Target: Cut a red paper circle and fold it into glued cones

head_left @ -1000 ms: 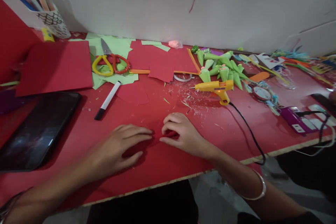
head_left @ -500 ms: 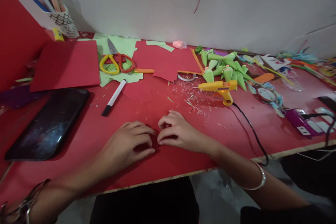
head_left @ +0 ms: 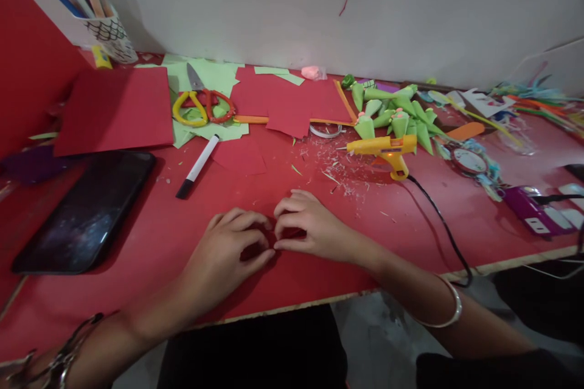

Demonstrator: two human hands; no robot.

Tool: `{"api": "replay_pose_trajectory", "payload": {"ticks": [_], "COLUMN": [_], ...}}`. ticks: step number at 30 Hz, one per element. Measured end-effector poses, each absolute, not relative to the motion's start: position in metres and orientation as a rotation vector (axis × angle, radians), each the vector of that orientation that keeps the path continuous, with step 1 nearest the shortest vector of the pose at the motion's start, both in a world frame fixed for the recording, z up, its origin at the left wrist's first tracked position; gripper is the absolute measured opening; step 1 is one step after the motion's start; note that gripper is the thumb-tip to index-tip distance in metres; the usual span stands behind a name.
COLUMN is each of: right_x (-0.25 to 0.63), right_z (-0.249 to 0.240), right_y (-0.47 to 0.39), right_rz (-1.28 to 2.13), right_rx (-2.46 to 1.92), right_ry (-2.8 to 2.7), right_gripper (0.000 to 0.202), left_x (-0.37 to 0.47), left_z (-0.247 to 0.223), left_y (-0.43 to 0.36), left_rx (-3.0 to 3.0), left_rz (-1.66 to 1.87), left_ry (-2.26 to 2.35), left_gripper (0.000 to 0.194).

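Close together near the table's front edge, my left hand (head_left: pixel 232 249) and my right hand (head_left: pixel 311 228) have their fingers curled, with thumbs and fingertips almost meeting. Whatever lies between the fingertips blends into the red table (head_left: pixel 319 276), so I cannot make it out; a small dark red patch shows there. A white marker with a black cap (head_left: pixel 197 167) lies beyond my left hand. Past my right hand, a yellow glue gun (head_left: pixel 383 149) rests on its side, its nozzle pointing left and a small orange light glowing.
Scissors (head_left: pixel 203 106) lie on green paper (head_left: pixel 214 76), beside red sheets (head_left: pixel 116 109). A black phone (head_left: pixel 86 213) sits at left. Green paper cones (head_left: pixel 401 112) are heaped behind the glue gun, whose black cord (head_left: pixel 440 225) hangs over the edge. A purple power socket (head_left: pixel 531 213) stands right.
My left thumb has moved right and up, nearer the right fingertips. The fingers of both hands have shifted slightly. The table objects stay in place while the view moves a little.
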State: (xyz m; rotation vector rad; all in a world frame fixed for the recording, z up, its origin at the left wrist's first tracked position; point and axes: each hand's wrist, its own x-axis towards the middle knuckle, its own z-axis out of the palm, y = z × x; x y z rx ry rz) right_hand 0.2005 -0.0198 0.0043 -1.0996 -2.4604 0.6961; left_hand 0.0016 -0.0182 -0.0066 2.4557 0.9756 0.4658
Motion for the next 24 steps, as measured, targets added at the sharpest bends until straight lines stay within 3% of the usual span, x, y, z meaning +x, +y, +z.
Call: {"api": "replay_pose_trajectory", "payload": {"ticks": [8,24], "right_x": [0.2053,0.2060], "right_z": [0.0059,0.0017], "right_y": [-0.0172,-0.0183], "right_rz": [0.887,0.752], "right_rx": [-1.148,-1.210], "right_ry": [-2.283,-2.302], "right_gripper": [0.011,0.016], "left_x": [0.0027,-0.0019], "left_z": [-0.0032,-0.0036], "left_y": [-0.0212,-0.0141], "left_rx": [2.525,2.427], "left_rz": [0.473,0.428], "left_ry": [0.954,0.855], "left_gripper": [0.012,0.009]}}
